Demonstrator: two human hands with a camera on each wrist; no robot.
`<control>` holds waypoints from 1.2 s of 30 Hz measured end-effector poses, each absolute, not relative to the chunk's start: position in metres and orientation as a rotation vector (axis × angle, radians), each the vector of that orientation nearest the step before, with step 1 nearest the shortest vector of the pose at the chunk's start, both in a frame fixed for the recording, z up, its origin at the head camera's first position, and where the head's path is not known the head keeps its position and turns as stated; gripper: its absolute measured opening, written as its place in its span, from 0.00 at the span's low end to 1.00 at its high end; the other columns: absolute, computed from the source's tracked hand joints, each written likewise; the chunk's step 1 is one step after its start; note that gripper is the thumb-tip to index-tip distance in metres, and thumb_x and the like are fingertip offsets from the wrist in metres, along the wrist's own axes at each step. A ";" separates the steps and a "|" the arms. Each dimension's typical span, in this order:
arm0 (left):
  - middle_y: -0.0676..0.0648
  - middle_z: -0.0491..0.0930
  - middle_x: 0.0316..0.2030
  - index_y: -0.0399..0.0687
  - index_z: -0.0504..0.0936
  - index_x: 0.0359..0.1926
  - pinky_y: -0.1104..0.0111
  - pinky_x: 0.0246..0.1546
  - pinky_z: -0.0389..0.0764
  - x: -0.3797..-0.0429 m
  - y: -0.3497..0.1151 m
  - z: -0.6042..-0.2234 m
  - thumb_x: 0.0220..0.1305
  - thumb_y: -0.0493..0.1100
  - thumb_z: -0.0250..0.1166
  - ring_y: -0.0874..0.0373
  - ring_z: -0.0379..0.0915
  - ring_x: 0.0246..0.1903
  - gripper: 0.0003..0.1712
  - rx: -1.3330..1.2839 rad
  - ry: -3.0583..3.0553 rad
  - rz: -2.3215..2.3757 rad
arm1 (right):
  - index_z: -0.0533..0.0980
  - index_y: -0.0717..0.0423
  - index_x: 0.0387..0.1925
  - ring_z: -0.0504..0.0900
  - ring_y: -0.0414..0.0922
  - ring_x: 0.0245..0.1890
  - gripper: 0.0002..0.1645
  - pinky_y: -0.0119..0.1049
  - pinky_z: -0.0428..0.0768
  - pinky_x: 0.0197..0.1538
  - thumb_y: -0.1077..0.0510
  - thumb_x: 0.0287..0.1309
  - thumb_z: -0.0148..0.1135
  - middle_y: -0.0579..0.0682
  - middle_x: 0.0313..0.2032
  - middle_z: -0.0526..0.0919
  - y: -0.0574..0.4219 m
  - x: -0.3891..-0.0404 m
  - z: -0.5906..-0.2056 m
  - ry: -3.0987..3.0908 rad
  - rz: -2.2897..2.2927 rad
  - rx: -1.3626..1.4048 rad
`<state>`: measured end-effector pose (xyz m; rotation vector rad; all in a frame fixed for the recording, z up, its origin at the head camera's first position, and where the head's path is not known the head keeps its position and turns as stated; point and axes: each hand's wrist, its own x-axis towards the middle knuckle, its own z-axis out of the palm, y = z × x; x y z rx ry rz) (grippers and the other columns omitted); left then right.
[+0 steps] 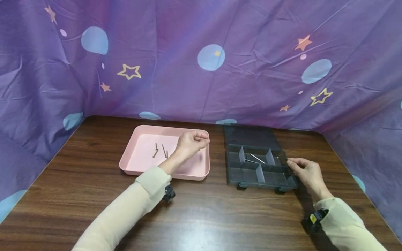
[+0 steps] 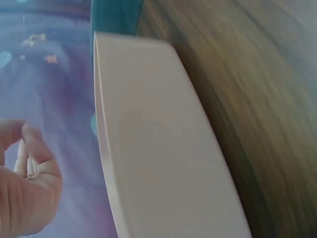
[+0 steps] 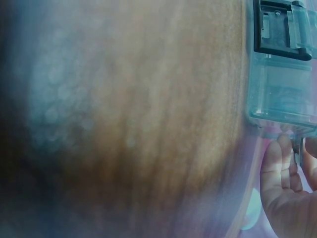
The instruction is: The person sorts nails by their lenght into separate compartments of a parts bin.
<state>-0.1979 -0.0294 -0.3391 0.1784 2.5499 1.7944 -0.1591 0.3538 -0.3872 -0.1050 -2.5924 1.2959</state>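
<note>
My left hand [image 1: 191, 142] is over the right side of a pink tray [image 1: 133, 172], thumb and fingertips brought together. Whether something small sits between them I cannot tell. In the left wrist view that hand [image 2: 32, 186] appears beside the tray's outer wall [image 2: 158, 139]. Several thin screws [image 1: 164, 150] lie on the tray floor. To the right, a dark see-through compartment box [image 1: 233, 182] has its lid [image 1: 251, 136] folded back. Long screws [image 1: 257, 158] rest in an upper compartment. My right hand [image 1: 309, 173] pinches the box's right edge; its fingers [image 3: 277, 163] show below the box corner.
The brown wooden table [image 1: 201, 212] bears both containers. Two black latches [image 1: 242, 186] stick out from the box's front. A purple patterned cloth [image 1: 176, 62] hangs behind the table and at both sides. Black wrist cameras [image 1: 169, 192] sit at the cuffs.
</note>
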 end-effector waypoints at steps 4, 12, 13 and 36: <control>0.43 0.84 0.37 0.43 0.82 0.41 0.75 0.27 0.75 -0.198 -0.052 -0.340 0.56 0.41 0.66 0.57 0.79 0.32 0.12 0.099 2.556 1.770 | 0.76 0.77 0.42 0.70 0.27 0.19 0.20 0.23 0.72 0.23 0.58 0.61 0.59 0.22 0.25 0.77 0.354 -0.159 -0.388 -2.593 1.279 -0.098; 0.42 0.84 0.41 0.42 0.81 0.43 0.75 0.31 0.73 -0.196 -0.095 -0.352 0.58 0.44 0.65 0.57 0.78 0.35 0.13 -0.040 2.635 1.646 | 0.75 0.77 0.44 0.69 0.27 0.20 0.22 0.23 0.72 0.24 0.57 0.62 0.57 0.27 0.26 0.79 0.355 -0.160 -0.386 -2.627 1.259 -0.109; 0.41 0.84 0.41 0.41 0.81 0.43 0.75 0.31 0.73 -0.196 -0.099 -0.355 0.58 0.43 0.65 0.58 0.77 0.34 0.14 -0.053 2.637 1.634 | 0.75 0.77 0.44 0.69 0.27 0.20 0.22 0.23 0.72 0.24 0.57 0.63 0.57 0.28 0.26 0.80 0.355 -0.160 -0.386 -2.631 1.247 -0.111; 0.46 0.84 0.34 0.39 0.84 0.35 0.71 0.36 0.67 -0.191 -0.147 -0.376 0.54 0.44 0.65 0.58 0.70 0.33 0.12 -0.159 2.719 1.271 | 0.75 0.76 0.46 0.69 0.27 0.20 0.22 0.24 0.71 0.23 0.57 0.63 0.57 0.20 0.25 0.75 0.355 -0.160 -0.388 -2.630 1.266 -0.142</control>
